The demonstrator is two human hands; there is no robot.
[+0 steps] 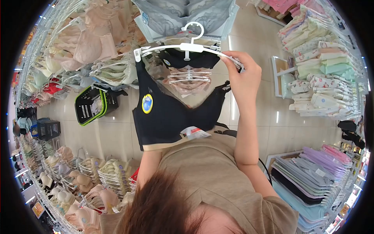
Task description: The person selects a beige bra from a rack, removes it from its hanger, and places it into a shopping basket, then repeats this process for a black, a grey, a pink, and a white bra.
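A black bra (175,117) with a round blue-and-yellow sticker hangs spread out in front of me, below a white plastic hanger (191,47). My right hand (244,72) is closed on the hanger's right end, thumb and fingers pinching it. At the left end of the hanger, the bra's strap runs up to the clip. On the right, the top of the bra ends in a gathered black bit below my wrist. A white-and-red tag (196,133) shows at the bottom hem. My left forearm (150,165) goes up behind the bra, which hides my left hand.
Ahead is a rack with grey-blue bras (187,17) and more on hangers below. Beige bras (93,43) hang at left, above a black-and-green shopping basket (95,105) on the tiled floor. Racks of folded-looking garments (323,74) line the right side.
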